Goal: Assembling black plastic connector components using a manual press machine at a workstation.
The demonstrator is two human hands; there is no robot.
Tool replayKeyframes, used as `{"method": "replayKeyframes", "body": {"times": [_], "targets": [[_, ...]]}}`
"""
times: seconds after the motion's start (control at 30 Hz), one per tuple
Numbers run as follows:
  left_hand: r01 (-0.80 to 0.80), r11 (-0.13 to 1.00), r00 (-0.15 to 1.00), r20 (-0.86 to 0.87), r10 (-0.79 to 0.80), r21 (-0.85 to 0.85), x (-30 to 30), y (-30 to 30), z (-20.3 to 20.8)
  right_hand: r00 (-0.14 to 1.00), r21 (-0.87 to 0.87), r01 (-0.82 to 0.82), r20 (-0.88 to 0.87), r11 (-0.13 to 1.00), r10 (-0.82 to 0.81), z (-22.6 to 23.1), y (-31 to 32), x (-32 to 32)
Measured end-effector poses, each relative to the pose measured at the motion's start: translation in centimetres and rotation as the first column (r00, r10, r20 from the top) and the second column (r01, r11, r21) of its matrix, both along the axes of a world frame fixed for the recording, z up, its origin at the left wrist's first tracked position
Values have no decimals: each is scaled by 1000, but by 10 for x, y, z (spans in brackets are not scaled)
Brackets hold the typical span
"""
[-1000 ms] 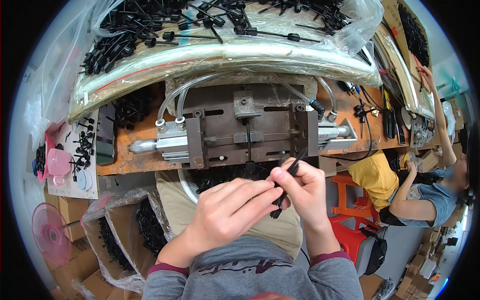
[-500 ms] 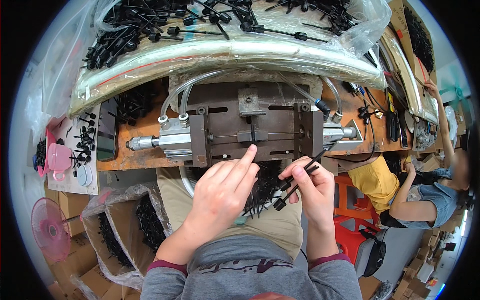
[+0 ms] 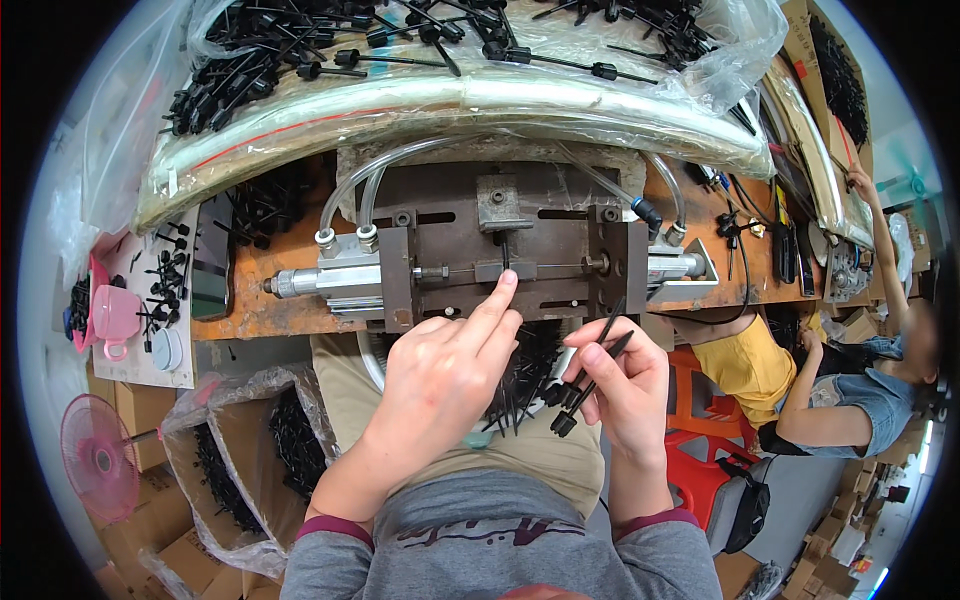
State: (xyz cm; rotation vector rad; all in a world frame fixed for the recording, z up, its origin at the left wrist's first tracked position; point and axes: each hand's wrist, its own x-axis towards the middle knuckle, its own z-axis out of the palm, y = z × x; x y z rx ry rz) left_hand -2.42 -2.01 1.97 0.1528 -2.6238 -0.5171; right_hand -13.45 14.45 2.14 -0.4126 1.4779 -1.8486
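Observation:
A dark metal fixture point(image 3: 470, 190) with an air cylinder on each side stands on the bench before me. A thin black rod point(image 3: 505, 252) stands in its middle, between small grey jaw blocks point(image 3: 489, 271). My left hand point(image 3: 450, 370) has its index finger stretched out, the tip at the rod's near end; the other fingers are loosely bent, with nothing held. To the right, my right hand point(image 3: 620, 385) pinches several black plastic stems with ribbed caps point(image 3: 565, 424), caps hanging down toward me. More black stems point(image 3: 525, 370) fill a container on my lap, partly hidden by my hands.
Beyond the fixture, a plastic-covered tray edge point(image 3: 450, 100) holds many black stems. Clear air hoses point(image 3: 375, 175) arch over the cylinders. A pink cup point(image 3: 117, 314), pink fan point(image 3: 100, 455) and lined box point(image 3: 240, 460) are left. A co-worker point(image 3: 840, 400) sits right, near red stools point(image 3: 695, 445).
Both cylinder rods have moved inward toward the jaw blocks. My left fingertip has shifted slightly forward. The stems in my right hand have tilted more upright.

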Motion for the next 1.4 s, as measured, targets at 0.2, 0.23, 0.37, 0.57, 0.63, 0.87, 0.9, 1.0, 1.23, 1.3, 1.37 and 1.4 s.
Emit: {"method": "replayKeyframes", "body": {"times": [0.2, 0.23, 0.37, 0.57, 0.63, 0.87, 0.9, 1.0, 1.23, 1.3, 1.37, 1.4], "targets": [[291, 923, 943, -240, -231, 251, 14, 15, 9, 994, -24, -66, 89, 998, 68, -5, -6, 3], [297, 917, 946, -215, -244, 267, 15, 16, 8, 990, -15, -100, 103, 995, 101, -4, -8, 5], [262, 916, 960, -182, -214, 303, 20, 14, 9, 989, 5, -118, 87, 993, 117, -7, -10, 3], [7, 997, 994, -113, 1, 77, 10, 6, -9, 999, -48, -16, 44, 999, 18, -12, 0, -6], [-19, 1000, 994, -112, 21, 18, 6, 7, -17, 996, -77, -13, 83, 997, 20, -12, 1, -5], [-57, 998, 998, -39, 56, -22, -3, 5, -10, 990, -205, -1, 138, 979, 29, -13, 8, -7], [-62, 998, 998, -35, 61, -16, -3, 5, -10, 988, -223, 5, 149, 975, 29, -14, 9, -7], [-66, 997, 998, -13, 67, 32, -1, 5, -9, 979, -287, -21, 190, 958, 78, -12, 11, -12], [283, 907, 955, -183, -235, 312, 16, 11, 6, 977, -216, -22, 204, 976, 67, -7, 9, -9], [331, 894, 939, -198, -280, 303, 22, 14, 3, 951, -209, -112, 261, 971, 166, -4, 7, -8], [373, 865, 923, -234, -307, 336, 24, 12, 8, 938, -246, -129, 284, 961, 199, -3, 6, -9], [396, 849, 913, -253, -321, 351, 25, 10, 11, 936, -262, -115, 295, 958, 193, -1, 5, -9]]}}
